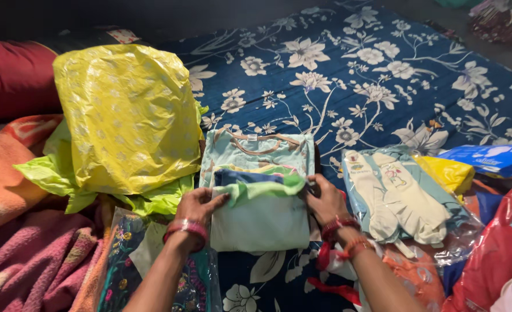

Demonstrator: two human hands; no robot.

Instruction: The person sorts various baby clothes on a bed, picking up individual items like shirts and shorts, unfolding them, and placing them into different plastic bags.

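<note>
A stack of small folded garments (260, 216), pale mint with green and blue edges, lies on a blue floral bedsheet (348, 75). Behind the stack rests a folded light teal top with brown trim (256, 149). My left hand (197, 207) presses its fingers on the stack's left side. At the stack's upper right corner, my right hand (325, 201) pinches the green edge. Bangles circle both wrists.
A yellow plastic bag (126, 118) over light green cloth sits at left, beside orange and pink blankets (19, 242). A clear packet of cream clothing (403, 199) lies at right, with a small yellow packet (449, 173), a blue packet (493, 157) and a red bag (498, 254).
</note>
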